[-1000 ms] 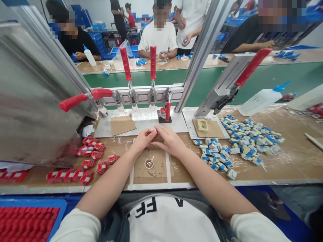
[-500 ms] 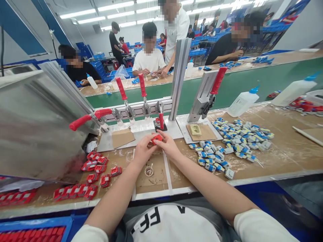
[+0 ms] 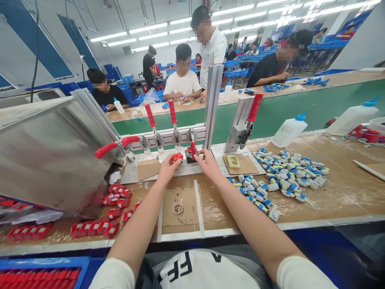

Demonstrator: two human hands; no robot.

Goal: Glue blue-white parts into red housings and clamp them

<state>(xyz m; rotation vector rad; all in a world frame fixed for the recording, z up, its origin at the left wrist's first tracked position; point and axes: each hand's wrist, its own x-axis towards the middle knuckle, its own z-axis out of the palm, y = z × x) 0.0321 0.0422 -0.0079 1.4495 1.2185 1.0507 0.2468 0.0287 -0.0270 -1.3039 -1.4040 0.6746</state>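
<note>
My left hand (image 3: 168,166) is closed on a small red plastic housing (image 3: 177,156), holding it just left of the fixture under a toggle clamp. That clamp's red handle (image 3: 193,149) points down over a dark base plate (image 3: 191,159), where a red part partly shows behind it. My right hand (image 3: 207,162) is at the right side of this handle, thumb and forefinger apart, fingertips beside or touching it. Whether they press on it is hard to see. A small round cup with a stick (image 3: 178,207) stands on the cardboard between my forearms.
Red housings (image 3: 93,228) lie in rows at the left, near a metal box (image 3: 60,152). Grey, blue and yellow parts (image 3: 288,172) are heaped at the right. A second clamp stand (image 3: 240,124) and a bottle (image 3: 289,132) stand behind them. Co-workers sit across the green-edged bench.
My hands have parted: the left has moved left with the red housing, the right has let go of it and moved to the clamp handle. The view has tilted up slightly.
</note>
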